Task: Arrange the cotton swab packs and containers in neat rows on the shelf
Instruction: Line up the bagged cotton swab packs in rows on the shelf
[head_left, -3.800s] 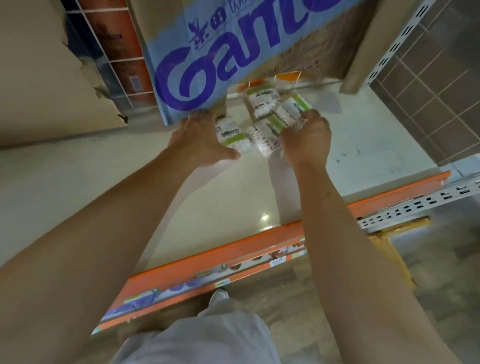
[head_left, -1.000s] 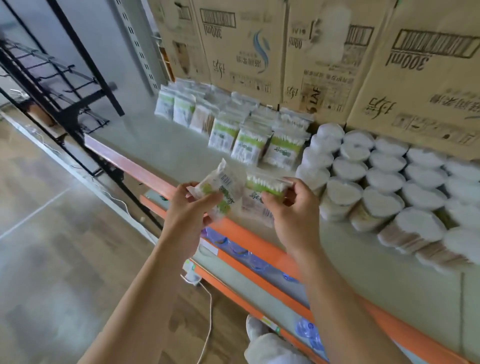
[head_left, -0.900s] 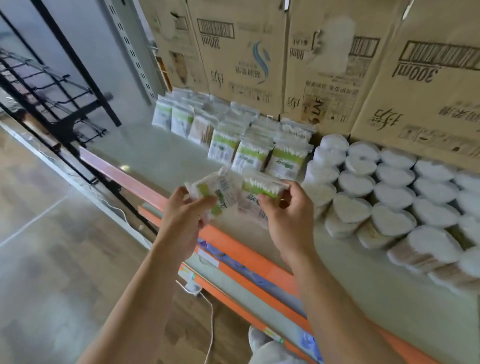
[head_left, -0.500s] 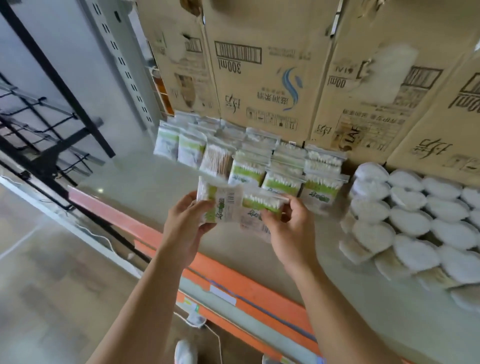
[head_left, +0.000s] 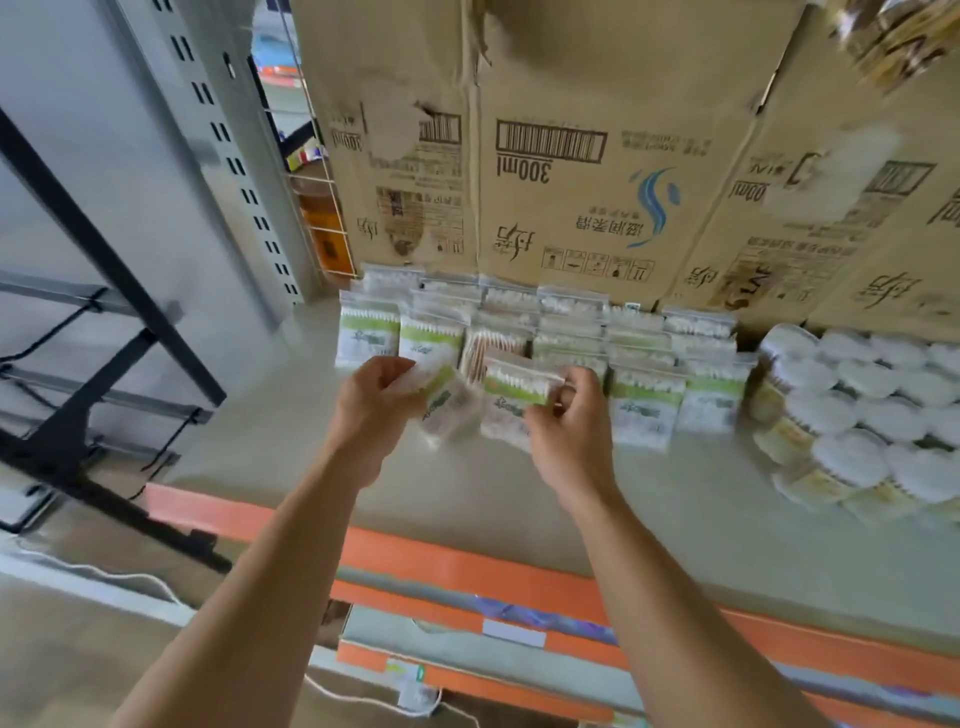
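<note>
My left hand (head_left: 375, 402) grips a clear cotton swab pack with a green label (head_left: 448, 405), tilted to the right. My right hand (head_left: 569, 423) pinches another green-labelled swab pack (head_left: 511, 400) upright by its top corner. Both packs hang just above the grey shelf (head_left: 519, 493), in front of the standing rows of swab packs (head_left: 644, 374). To the right, round cotton swab containers with white tops (head_left: 857, 410) lie stacked in rows.
Brown cardboard boxes (head_left: 571, 182) stand upside down behind the packs. An orange shelf edge (head_left: 467, 566) runs along the front. A grey perforated upright (head_left: 234, 171) and a black metal rack (head_left: 78, 338) stand at the left. A white cable (head_left: 363, 701) lies on the floor.
Both hands have carried their packs up and forward, closer to the front row of standing packs. The view has tilted up toward the boxes.
</note>
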